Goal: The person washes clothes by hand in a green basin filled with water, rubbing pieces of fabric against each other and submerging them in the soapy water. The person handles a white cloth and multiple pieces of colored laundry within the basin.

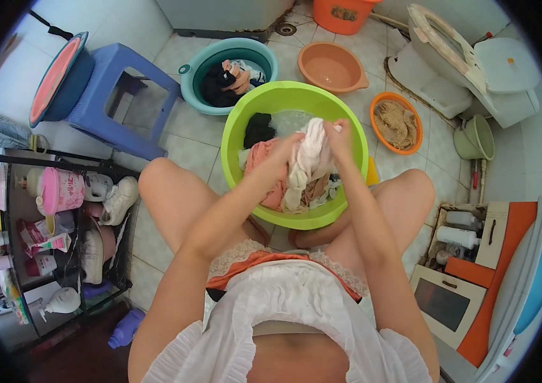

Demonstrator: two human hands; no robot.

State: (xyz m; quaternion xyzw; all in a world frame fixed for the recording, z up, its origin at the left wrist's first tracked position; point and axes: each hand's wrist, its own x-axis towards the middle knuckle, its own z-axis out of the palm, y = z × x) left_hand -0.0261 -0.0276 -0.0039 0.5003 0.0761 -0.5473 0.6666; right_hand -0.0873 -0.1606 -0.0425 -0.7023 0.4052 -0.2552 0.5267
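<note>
A large lime-green basin (229, 150) stands on the floor between my knees, holding wet clothes and some water. My left hand (287, 147) is closed on the left side of a pale pinkish-white cloth (310, 148), bunched and hanging over the basin. On its other side, my right hand (338, 135) grips the same cloth near the top. Below it, the cloth's lower end touches the pile. A salmon-pink garment (269, 182) lies at the left of the basin, with a black cloth (259, 130) behind it. Brownish fabric (317, 190) shows at the front.
Behind stand a teal basin (193, 89) with dark clothes and an orange-brown basin (329, 67). An orange basin (421, 131) with tan cloth sits to the right, near a toilet (434, 80). Left are a blue stool (108, 83) and a shelf rack (34, 313) with bottles and shoes.
</note>
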